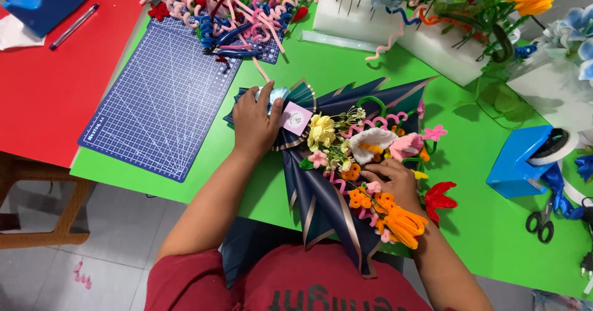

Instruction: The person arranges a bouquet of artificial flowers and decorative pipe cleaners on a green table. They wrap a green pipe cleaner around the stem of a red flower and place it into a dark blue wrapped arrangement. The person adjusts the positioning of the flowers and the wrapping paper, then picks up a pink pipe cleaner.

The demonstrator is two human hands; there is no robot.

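Bouquet on green worktop

Worktop green, adjoining red surface; blue cutting mat; bouquet in dark wrapping at near edge; left hand grip clamped on wrapping top; right hand fingers pressed among flowers.

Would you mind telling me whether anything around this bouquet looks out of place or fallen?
A small pink piece lies on the grey floor beside the green table, apart from the craft supplies. The left hand and right hand rest on the bouquet.
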